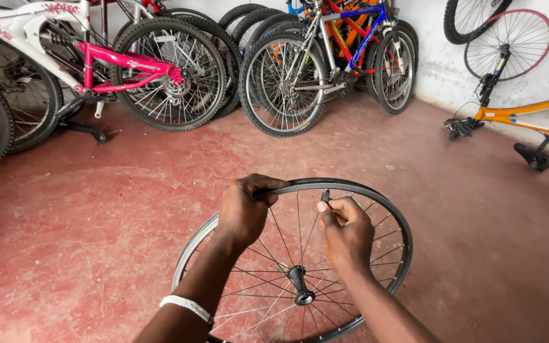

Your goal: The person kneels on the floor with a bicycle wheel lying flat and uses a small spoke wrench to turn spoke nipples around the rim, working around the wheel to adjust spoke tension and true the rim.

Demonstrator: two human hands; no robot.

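Red concrete floor (96, 222), wide and bare around the work; room to swing the wheel left, right and forward. Far edge crowded: parked bicycles (160, 70) along the back wall, an upturned orange bike (528, 121) at right, well apart from the hands.

Bare wheel rim (376, 203), no tyre, stands tilted in front of the person, hub (300, 282) low and centre.

Left hand (244, 209) clenched over the rim's top edge, steadying it. Right hand (345, 232) pinches a small dark tool (325, 195) at a spoke end just under the rim.

Judgement: spoke adjustment under way at one spoke; how many are done cannot be told.
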